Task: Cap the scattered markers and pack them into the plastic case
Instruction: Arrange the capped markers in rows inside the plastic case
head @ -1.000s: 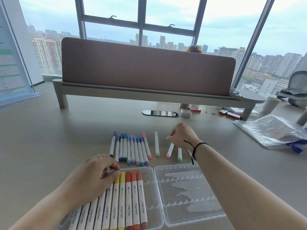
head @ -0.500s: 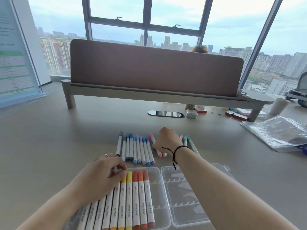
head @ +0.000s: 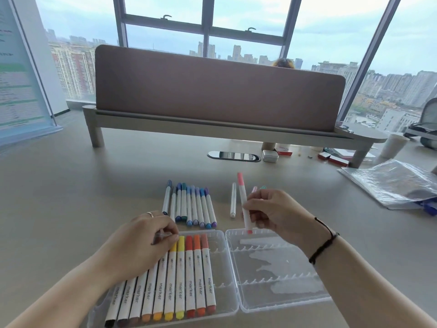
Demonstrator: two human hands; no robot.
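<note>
While your right hand [head: 272,210] pinches the pink marker [head: 243,202] mid-barrel above the open plastic case [head: 233,301], fingers curled tight round it, your left hand [head: 142,247] rests on the packed markers [head: 189,275], fingers curled on the case's far edge. That marker stands nearly upright, long axis vertical, pink cap at the top, lower tip hovering just over the case rim. To seat it well, I'd say lay it flat, parallel to the packed row, and press it into the next free slot beside the red one. Blue and purple markers [head: 191,204] wait on the bench [head: 71,197].
</note>
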